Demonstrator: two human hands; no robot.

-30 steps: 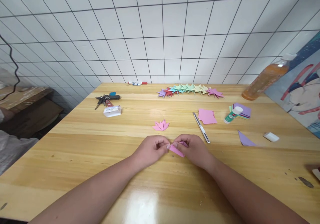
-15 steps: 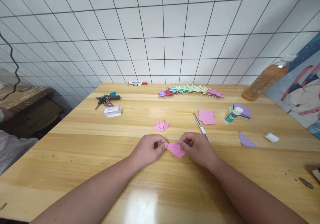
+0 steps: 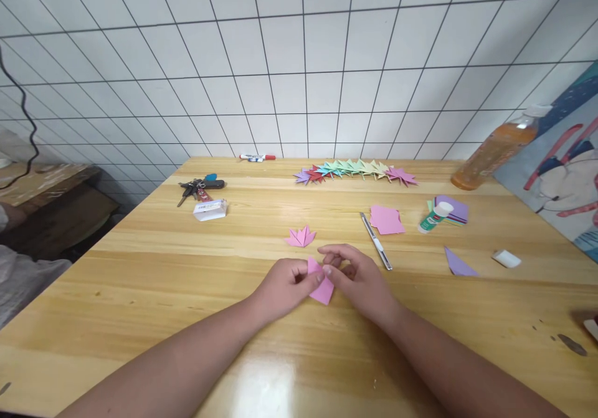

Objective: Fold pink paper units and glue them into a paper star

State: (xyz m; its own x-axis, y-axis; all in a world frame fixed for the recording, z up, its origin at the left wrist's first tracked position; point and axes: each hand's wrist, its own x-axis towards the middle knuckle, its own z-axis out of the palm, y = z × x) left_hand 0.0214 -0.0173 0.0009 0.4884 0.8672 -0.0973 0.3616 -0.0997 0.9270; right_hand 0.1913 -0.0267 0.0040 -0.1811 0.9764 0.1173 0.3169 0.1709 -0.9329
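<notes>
The paper [image 3: 323, 292] could crease askew if it slips, since only the left hand [image 3: 283, 286] clearly pinches it; the right hand [image 3: 363, 281] has its thumb and fingers parted, perhaps touching an edge. Nearer than the cutter [image 3: 376, 241] and left of it, the paper lies roughly parallel lengthwise, far corner pointing away, slightly left.

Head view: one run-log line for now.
left hand: pinching pink paper | right hand: thumb at paper's edge, grip unclear | pink flower: on table, beyond hands | cutter: on table
</notes>
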